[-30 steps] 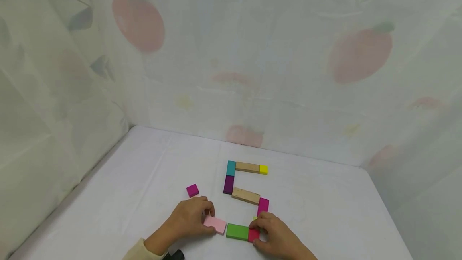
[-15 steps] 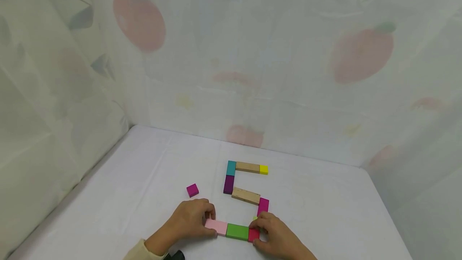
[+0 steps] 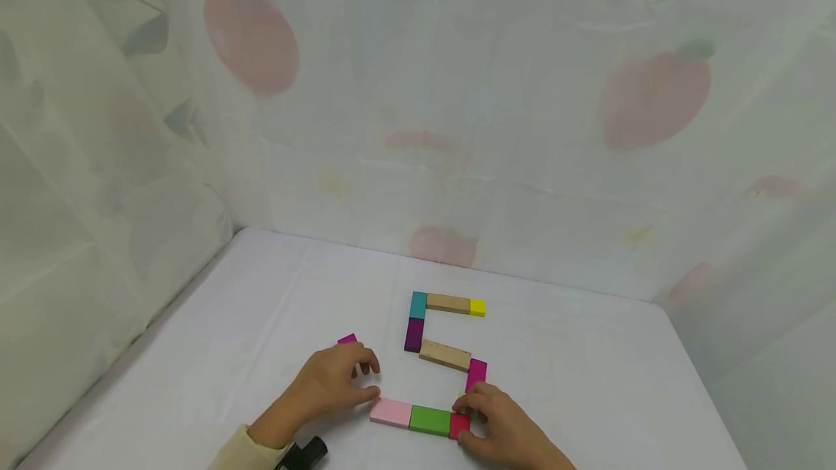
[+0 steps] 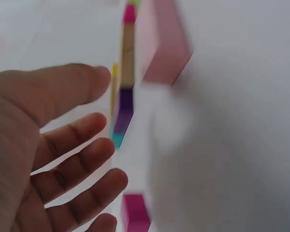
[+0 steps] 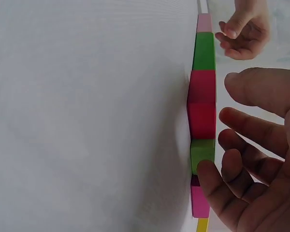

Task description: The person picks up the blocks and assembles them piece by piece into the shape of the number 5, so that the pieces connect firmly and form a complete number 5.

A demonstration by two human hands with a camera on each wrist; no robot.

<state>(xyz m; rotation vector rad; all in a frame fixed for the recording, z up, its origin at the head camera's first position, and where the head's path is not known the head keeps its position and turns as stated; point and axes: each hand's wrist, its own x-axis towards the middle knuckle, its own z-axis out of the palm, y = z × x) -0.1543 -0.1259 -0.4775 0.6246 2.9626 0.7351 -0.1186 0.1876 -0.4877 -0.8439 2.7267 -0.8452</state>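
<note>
Toy building blocks lie in a figure on the table. Its near row joins a pink block [image 3: 390, 413], a green block [image 3: 429, 421] and a red block [image 3: 459, 423]. My left hand [image 3: 332, 381], thumb and fingers spread, is just left of the pink block and holds nothing. A loose magenta block [image 3: 348, 339] is partly hidden behind it. At the near right corner, my right hand [image 3: 506, 428] is over the red block. The right wrist view shows a gap from thumb to red block, with a fingertip overlapping the light green block [image 5: 202, 153].
Farther along the figure lie a magenta block [image 3: 477, 374], two plain wooden blocks [image 3: 445, 354], a purple block [image 3: 414, 334], a teal block [image 3: 418, 304] and a yellow block [image 3: 477, 307]. White curtains [image 3: 418, 93] stand behind the table [image 3: 588, 368]. A black object [image 3: 307, 453] sits by the left sleeve.
My left hand slid the pink block right against the green block, then let go and moved back to the left, covering part of the loose magenta block. The right hand has hardly moved.
</note>
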